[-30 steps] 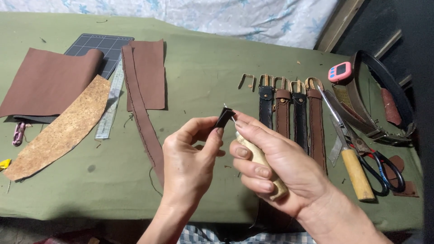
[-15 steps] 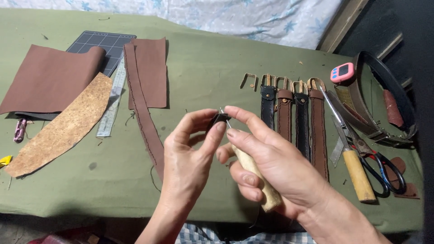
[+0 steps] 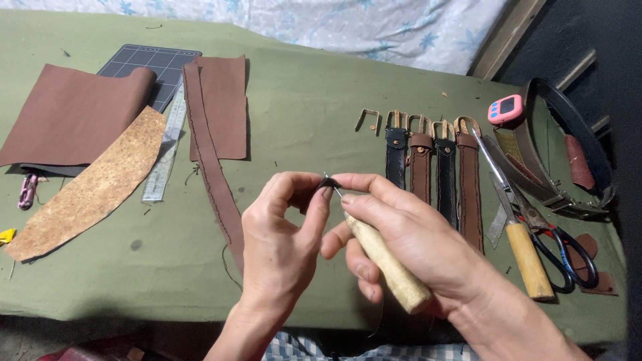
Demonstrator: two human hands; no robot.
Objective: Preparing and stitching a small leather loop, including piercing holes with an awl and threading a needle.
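Small dark leather piece [image 3: 328, 182], pinched between thumb and forefinger of left hand [image 3: 281, 247], held up over the middle of a surface [image 3: 301, 120] draped in olive-green cloth. Right hand [image 3: 408, 241] closed around an awl [image 3: 388, 261] with a pale, rough wooden handle, its thin metal tip touching the pinched piece. Just behind the hands, a row of four narrow leather straps [image 3: 435, 174], black and brown, each folded over a brass-coloured buckle, with a loose bent metal clip [image 3: 368, 119] to their left. To the right, a knife with a light wooden handle [image 3: 525, 257], black-handled scissors [image 3: 565, 257], a small pink timer [image 3: 505, 109], and a coiled dark belt [image 3: 568, 144] forming a ring around a reddish-brown scrap. To the left, a long narrow brown strip [image 3: 210, 167] with stitched edges, a flat brown rectangle [image 3: 224, 107], a clear ruler [image 3: 164, 154], a curved speckled cork-like piece [image 3: 90, 190], a rolled brown sheet [image 3: 70, 113], and a dark gridded cutting mat [image 3: 144, 67]. Floral pale cloth [image 3: 348, 23] along the far edge.
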